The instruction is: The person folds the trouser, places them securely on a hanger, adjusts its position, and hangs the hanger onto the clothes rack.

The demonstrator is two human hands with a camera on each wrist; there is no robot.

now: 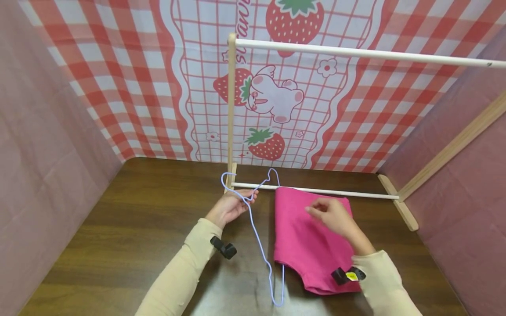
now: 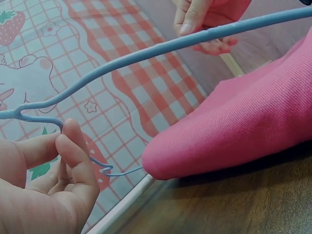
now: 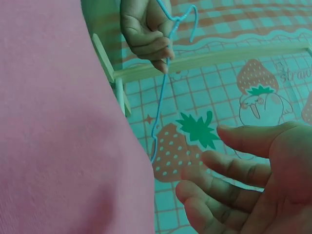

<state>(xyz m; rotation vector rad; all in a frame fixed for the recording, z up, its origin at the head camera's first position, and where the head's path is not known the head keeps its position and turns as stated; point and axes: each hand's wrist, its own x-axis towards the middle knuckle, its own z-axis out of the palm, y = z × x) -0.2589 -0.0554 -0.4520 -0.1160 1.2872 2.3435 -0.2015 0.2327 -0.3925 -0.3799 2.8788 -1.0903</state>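
Observation:
My left hand [image 1: 233, 207] pinches a thin light-blue clothes hanger [image 2: 170, 46] by its wire just below the hook. The hook points up and left in the head view. A folded pink garment [image 1: 304, 245] drapes over the hanger's long bottom bar, covering most of that bar, with its bulk to the right. Over the garment hovers my right hand [image 1: 332, 215], fingers loosely bent and holding nothing. The right wrist view shows that same right hand [image 3: 243, 180] apart from the cloth, thumb and fingertips spread.
A rack with wooden side posts [image 1: 231, 109], a white top rod [image 1: 356, 52] and a white lower rod [image 1: 336, 192] stands at the back of the brown wooden table [image 1: 118, 245]. Behind it hangs a strawberry-print checked cloth [image 1: 130, 87]. Pink curtains [image 1: 43, 131] flank both sides.

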